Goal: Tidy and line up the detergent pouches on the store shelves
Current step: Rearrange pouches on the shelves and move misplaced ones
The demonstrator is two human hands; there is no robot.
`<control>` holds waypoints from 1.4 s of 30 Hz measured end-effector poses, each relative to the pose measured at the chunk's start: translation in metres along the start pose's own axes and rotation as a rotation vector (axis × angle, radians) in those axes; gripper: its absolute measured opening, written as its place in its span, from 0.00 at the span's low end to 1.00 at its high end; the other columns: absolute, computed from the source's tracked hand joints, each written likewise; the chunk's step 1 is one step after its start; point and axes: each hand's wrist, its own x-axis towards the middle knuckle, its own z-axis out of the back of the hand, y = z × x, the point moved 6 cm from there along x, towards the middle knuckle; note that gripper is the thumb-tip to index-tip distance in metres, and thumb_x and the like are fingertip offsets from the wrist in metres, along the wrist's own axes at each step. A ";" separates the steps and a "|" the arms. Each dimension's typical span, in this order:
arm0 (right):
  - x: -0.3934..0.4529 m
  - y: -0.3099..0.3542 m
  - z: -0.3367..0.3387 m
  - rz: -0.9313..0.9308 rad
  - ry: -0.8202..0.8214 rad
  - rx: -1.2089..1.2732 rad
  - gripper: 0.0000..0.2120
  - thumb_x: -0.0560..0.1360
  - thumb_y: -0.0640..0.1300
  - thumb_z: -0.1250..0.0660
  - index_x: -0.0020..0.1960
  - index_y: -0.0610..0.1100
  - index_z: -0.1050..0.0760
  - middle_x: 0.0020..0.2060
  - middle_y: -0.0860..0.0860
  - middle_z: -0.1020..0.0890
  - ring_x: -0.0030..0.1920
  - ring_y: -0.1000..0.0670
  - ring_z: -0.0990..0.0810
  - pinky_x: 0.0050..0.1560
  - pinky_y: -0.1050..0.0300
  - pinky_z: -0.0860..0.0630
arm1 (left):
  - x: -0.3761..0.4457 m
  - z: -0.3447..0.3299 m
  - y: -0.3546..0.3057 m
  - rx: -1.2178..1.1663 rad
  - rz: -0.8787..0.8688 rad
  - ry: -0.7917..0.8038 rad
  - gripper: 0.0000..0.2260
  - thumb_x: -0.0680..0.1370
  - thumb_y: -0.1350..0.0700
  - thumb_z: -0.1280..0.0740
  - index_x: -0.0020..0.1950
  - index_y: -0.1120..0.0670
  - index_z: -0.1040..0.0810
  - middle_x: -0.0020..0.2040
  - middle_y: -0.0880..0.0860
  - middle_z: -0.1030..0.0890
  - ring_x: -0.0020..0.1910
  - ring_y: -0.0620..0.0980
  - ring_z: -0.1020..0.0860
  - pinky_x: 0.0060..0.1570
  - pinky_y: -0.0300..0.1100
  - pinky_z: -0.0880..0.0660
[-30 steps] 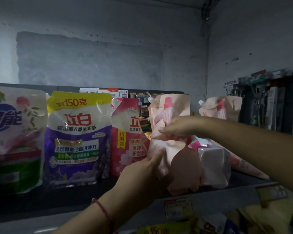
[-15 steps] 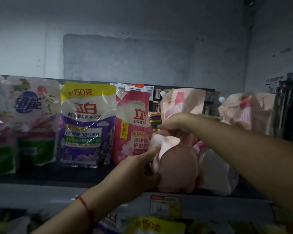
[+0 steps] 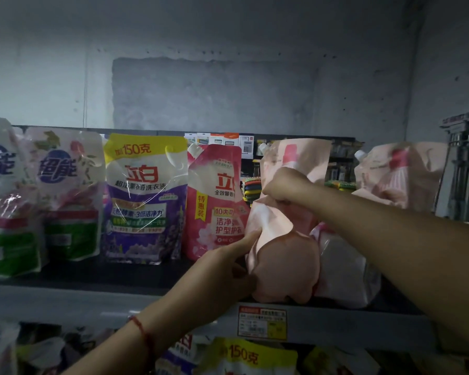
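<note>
A slumped pale pink detergent pouch [image 3: 282, 263] stands at the front edge of the top shelf [image 3: 119, 272]. My left hand [image 3: 222, 269] holds its lower left side, thumb pressed into the folded film. My right hand [image 3: 284, 185] pinches its crumpled top from above. Behind it stands another pale pink pouch [image 3: 301, 161] with a white spout. To the left stand a pink pouch [image 3: 214, 201], a purple and yellow pouch [image 3: 145, 198] and two white and green pouches [image 3: 71, 196].
A white pouch [image 3: 344, 269] lies right of the held one, with another pale pink pouch [image 3: 401, 177] behind it. A price tag [image 3: 261, 322] hangs on the shelf rail. More pouches [image 3: 249, 355] fill the lower shelf. A rack of hanging goods [image 3: 463, 169] stands far right.
The view has swung left, bringing more white and green pouches into sight. Both hands have stayed on the slumped pink pouch, which stands a little straighter than before.
</note>
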 end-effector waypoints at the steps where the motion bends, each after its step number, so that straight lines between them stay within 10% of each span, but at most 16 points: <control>1: 0.000 0.000 0.003 -0.011 -0.011 -0.006 0.15 0.67 0.50 0.24 0.37 0.44 0.28 0.33 0.48 0.24 0.30 0.50 0.28 0.30 0.60 0.30 | 0.001 0.002 0.001 -0.042 0.005 -0.007 0.35 0.77 0.58 0.29 0.77 0.35 0.40 0.60 0.45 0.18 0.56 0.41 0.19 0.55 0.43 0.20; 11: -0.008 0.013 0.033 -0.033 -0.240 -0.067 0.07 0.75 0.44 0.33 0.45 0.41 0.27 0.40 0.46 0.20 0.36 0.47 0.23 0.30 0.61 0.34 | 0.004 0.010 0.001 -0.526 0.043 0.098 0.21 0.74 0.37 0.34 0.67 0.36 0.27 0.64 0.44 0.23 0.60 0.41 0.22 0.56 0.41 0.20; 20: -0.034 0.029 0.061 0.043 -0.315 -0.151 0.17 0.77 0.47 0.35 0.32 0.43 0.33 0.30 0.49 0.29 0.32 0.48 0.30 0.28 0.59 0.42 | 0.026 -0.004 0.003 -0.854 0.274 0.111 0.17 0.79 0.37 0.40 0.64 0.43 0.33 0.58 0.48 0.23 0.52 0.48 0.19 0.44 0.44 0.18; 26: -0.048 0.035 0.081 0.108 -0.363 -0.022 0.18 0.74 0.49 0.30 0.45 0.32 0.21 0.34 0.42 0.23 0.35 0.46 0.26 0.34 0.57 0.36 | 0.043 -0.022 0.008 -1.104 0.457 0.139 0.22 0.83 0.41 0.44 0.67 0.55 0.25 0.54 0.61 0.17 0.52 0.57 0.17 0.47 0.49 0.19; 32: -0.061 0.044 0.091 0.191 -0.338 0.045 0.16 0.75 0.50 0.30 0.39 0.36 0.22 0.35 0.43 0.19 0.36 0.45 0.22 0.35 0.58 0.32 | 0.046 -0.031 -0.007 -1.172 0.387 0.244 0.29 0.71 0.31 0.36 0.62 0.50 0.19 0.55 0.55 0.15 0.55 0.56 0.17 0.64 0.59 0.26; 38: -0.071 0.045 0.102 0.219 -0.310 0.242 0.12 0.75 0.49 0.29 0.41 0.41 0.20 0.31 0.48 0.20 0.29 0.50 0.25 0.32 0.60 0.30 | 0.042 -0.036 -0.022 -1.287 0.224 0.462 0.42 0.71 0.41 0.24 0.79 0.46 0.41 0.70 0.61 0.25 0.67 0.64 0.24 0.64 0.67 0.29; 42: -0.072 0.045 0.113 0.212 -0.289 0.409 0.12 0.74 0.48 0.28 0.43 0.39 0.19 0.37 0.44 0.17 0.34 0.47 0.23 0.37 0.57 0.26 | 0.044 -0.029 -0.035 -1.287 0.097 0.395 0.37 0.70 0.50 0.22 0.74 0.40 0.37 0.68 0.58 0.23 0.65 0.62 0.23 0.62 0.68 0.27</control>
